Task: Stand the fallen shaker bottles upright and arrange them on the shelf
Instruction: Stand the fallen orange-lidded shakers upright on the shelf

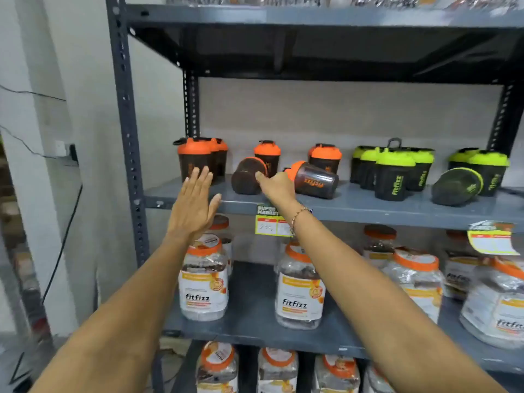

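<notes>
Grey metal rack (127, 143) fills the view, post at 9 o'clock, three shelf levels visible. Middle shelf (354, 207) carries the shaker bottles. Lower shelf (255, 316) at 6 o'clock holds clear jars (203, 282) with orange lids, "fitfizz" labels; more jars on the level below.

Two bare forearms rise from 6–7 o'clock and 4–5 o'clock toward the middle shelf.

Orange-lid bottles at 10–12 o'clock: upright pair (198, 158) at far left, one upright (268, 156) behind centre, one upright (326, 157) to its right. Two fallen: first fallen bottle (246, 175) on its side, dark base facing the camera, lid pointing back; second fallen bottle (316, 180) on its side, base toward 3 o'clock, orange lid toward 9 o'clock, logo upside down.

Green-lid bottles at 2–3 o'clock: upright cluster (394, 173), two more upright (487, 168) at far right, one fallen green bottle (456, 187) lying in front of them, base to camera.

Left hand (195, 205) flat, fingers spread and straight, holding nothing, in front of the upright pair, not clearly touching.

Right hand (276, 185) loosely curled between the two fallen orange bottles, fingertip touching the first fallen bottle's rim, not gripping it; bracelet (299, 215) on the wrist.

Price tag (269, 221) on the shelf edge below the right hand; another tag (492, 238) at 3 o'clock.
</notes>
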A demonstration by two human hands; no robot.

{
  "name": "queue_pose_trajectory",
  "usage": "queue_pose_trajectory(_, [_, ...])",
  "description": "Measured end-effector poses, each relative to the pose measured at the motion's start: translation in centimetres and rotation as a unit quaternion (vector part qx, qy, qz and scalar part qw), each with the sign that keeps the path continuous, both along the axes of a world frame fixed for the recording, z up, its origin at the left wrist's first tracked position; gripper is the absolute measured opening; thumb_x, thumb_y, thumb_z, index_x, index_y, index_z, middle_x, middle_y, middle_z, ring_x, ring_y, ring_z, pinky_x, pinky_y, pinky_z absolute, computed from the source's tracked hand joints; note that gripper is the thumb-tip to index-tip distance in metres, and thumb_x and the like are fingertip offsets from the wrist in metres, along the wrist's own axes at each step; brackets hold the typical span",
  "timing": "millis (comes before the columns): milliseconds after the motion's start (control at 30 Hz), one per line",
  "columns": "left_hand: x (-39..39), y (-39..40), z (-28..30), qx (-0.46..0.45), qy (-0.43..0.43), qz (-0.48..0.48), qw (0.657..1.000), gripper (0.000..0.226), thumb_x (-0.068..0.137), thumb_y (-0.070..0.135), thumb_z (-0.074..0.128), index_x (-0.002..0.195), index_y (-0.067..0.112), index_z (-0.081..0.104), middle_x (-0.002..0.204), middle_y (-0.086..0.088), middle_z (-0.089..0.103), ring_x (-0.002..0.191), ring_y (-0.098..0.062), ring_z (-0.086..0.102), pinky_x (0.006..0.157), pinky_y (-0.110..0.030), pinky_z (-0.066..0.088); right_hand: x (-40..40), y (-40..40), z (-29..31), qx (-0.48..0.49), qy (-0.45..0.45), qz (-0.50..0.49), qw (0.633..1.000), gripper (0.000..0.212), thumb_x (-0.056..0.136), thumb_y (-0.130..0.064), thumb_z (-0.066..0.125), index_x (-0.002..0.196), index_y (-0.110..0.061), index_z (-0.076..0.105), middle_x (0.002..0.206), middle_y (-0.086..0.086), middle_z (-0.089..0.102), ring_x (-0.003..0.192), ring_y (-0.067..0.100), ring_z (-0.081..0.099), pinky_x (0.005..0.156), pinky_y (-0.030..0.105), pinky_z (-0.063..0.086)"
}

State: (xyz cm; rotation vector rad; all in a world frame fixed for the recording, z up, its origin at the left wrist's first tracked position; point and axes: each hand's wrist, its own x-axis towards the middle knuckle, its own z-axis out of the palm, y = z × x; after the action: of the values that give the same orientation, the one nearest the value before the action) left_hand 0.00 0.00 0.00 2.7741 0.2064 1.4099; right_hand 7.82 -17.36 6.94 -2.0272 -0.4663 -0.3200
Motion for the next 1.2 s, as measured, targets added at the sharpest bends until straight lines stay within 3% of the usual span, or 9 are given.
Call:
queue_pose_trajectory(200, [2.4,2.0,-2.1,0.026,0.011,0.002,1.000,0.057,0.097,0.039,0.029,0.140,0.004,0.045,0.150,-0.012,0.040,0.143,-0.026,0.028,0.119,-0.041,0.013,0.5,4.1,-0.1,-0.022,0.069,-0.024,0.997,0.083,0.080,-0.070,0.049,0.123,0.001,0.059,0.132,0.021,0.057,0.123,0.036,0.053,0.103,0.039,0.042])
queue_pose_trajectory(333, [3.5,3.0,-3.0,0.034,-0.050,-0.015,0.998,0.043,0.094,0.041,0.035,0.113,0.010,0.059,0.113,-0.008,0.063,0.107,-0.026,0.057,0.096,-0.033,0.030,1.3,5.9,-0.1,-0.087,0.033,-0.096,0.991,0.089,0.076,-0.078,0.040,0.122,-0.005,0.061,0.128,0.019,0.061,0.118,0.037,0.055,0.096,0.037,0.042])
queue_pose_trajectory(533, [4.9,4.1,-4.0,0.050,-0.113,-0.025,0.992,0.034,0.094,0.039,0.042,0.104,0.011,0.059,0.103,-0.007,0.063,0.094,-0.024,0.055,0.090,-0.034,0.033,1.3,7.2,-0.3,-0.073,-0.017,-0.152,0.986,0.071,0.071,-0.061,0.060,0.115,-0.006,0.063,0.119,0.015,0.065,0.111,0.035,0.058,0.086,0.035,0.047])
queue_pose_trajectory(667, [5.4,4.2,-4.4,0.061,-0.116,-0.021,0.991,0.032,0.095,0.039,0.041,0.106,0.014,0.057,0.105,-0.006,0.062,0.096,-0.022,0.053,0.091,-0.034,0.032,1.5,7.0,-0.8,-0.109,-0.035,-0.152,0.982,0.084,0.071,-0.054,0.070,0.130,-0.002,0.041,0.127,0.016,0.057,0.118,0.035,0.055,0.089,0.038,0.048])
queue_pose_trajectory(800, [5.4,4.6,-4.2,0.071,-0.111,-0.028,0.991,0.035,0.096,0.041,0.038,0.108,0.014,0.057,0.105,-0.005,0.063,0.098,-0.021,0.054,0.092,-0.033,0.032,2.1,6.5,-0.1,-0.061,0.032,-0.072,0.995,0.083,0.083,-0.057,0.053,0.139,-0.001,0.027,0.137,0.018,0.050,0.124,0.037,0.049,0.099,0.043,0.043])
queue_pose_trajectory(933, [5.1,4.5,-4.1,0.067,-0.097,-0.032,0.993,0.036,0.096,0.041,0.039,0.108,0.013,0.058,0.106,-0.005,0.063,0.099,-0.022,0.055,0.093,-0.033,0.031,2.6,5.4,1.0,0.031,0.126,0.006,0.991,0.074,0.081,-0.046,0.059,0.138,-0.003,0.038,0.139,0.010,0.046,0.123,0.032,0.049,0.091,0.038,0.047])
queue_pose_trajectory(1033, [4.9,4.8,-3.9,0.081,-0.089,-0.036,0.992,0.037,0.095,0.041,0.039,0.108,0.013,0.060,0.107,-0.005,0.064,0.101,-0.022,0.056,0.095,-0.032,0.031,2.4,4.7,2.0,0.040,0.205,0.053,0.976,0.063,0.074,-0.043,0.063,0.126,-0.012,0.044,0.123,0.005,0.045,0.115,0.030,0.049,0.075,0.034,0.049])
queue_pose_trajectory(1100, [4.7,5.3,-4.0,0.079,-0.083,-0.035,0.993,0.040,0.094,0.043,0.038,0.109,0.012,0.060,0.111,-0.007,0.063,0.105,-0.024,0.057,0.099,-0.034,0.029,2.4,4.3,2.6,0.030,0.230,0.052,0.971,0.056,0.070,-0.043,0.067,0.116,-0.015,0.047,0.110,0.007,0.049,0.097,0.026,0.054,0.060,0.030,0.048])
queue_pose_trajectory(1200, [4.3,6.0,-4.5,0.072,-0.081,-0.010,0.994,0.044,0.092,0.044,0.040,0.113,0.011,0.058,0.116,-0.009,0.061,0.112,-0.027,0.055,0.106,-0.038,0.024,3.0,3.8,3.1,0.047,0.257,0.063,0.963,0.051,0.070,-0.038,0.070,0.113,-0.016,0.054,0.097,0.008,0.056,0.083,0.022,0.058,0.065,0.031,0.053])
